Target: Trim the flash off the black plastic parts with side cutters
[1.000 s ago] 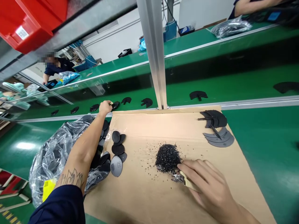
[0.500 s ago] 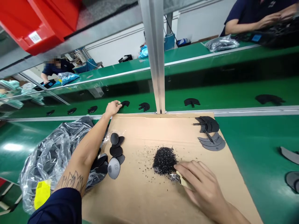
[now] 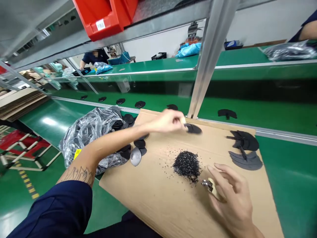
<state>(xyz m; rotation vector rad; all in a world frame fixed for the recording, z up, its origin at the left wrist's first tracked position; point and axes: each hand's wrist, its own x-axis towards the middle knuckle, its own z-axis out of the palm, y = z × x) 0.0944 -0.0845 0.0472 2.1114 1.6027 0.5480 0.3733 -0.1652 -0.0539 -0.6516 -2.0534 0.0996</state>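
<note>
My left hand (image 3: pixel 170 121), smeared by motion, pinches a black curved plastic part (image 3: pixel 194 128) above the back of the cardboard sheet. Pale yellow covering shows at its fingertips. Curled above the front right of the sheet, my right hand (image 3: pixel 234 188) holds a small shiny metal tool (image 3: pixel 206 183) at the thumb, beside a pale yellow piece. The tool's exact kind is unclear. Just left of it lies a heap of tiny black pieces (image 3: pixel 187 165). Flat black and grey oval parts (image 3: pixel 136 156) lie on the sheet's left side. Several curved black parts (image 3: pixel 245 141) overlap at the right.
The brown cardboard sheet (image 3: pixel 158 198) covers the green bench. A clear plastic bag (image 3: pixel 84 132) of dark parts stands left. An upright metal post (image 3: pixel 208 59) rises behind the sheet. More black parts (image 3: pixel 140 104) lie on the green strip behind. A red bin (image 3: pixel 106 16) hangs overhead; a person (image 3: pixel 95 57) sits beyond.
My left hand has come from the green strip at the back to above the cardboard, bringing a black curved part. My right hand has drawn back from the heap. The view has turned left.
</note>
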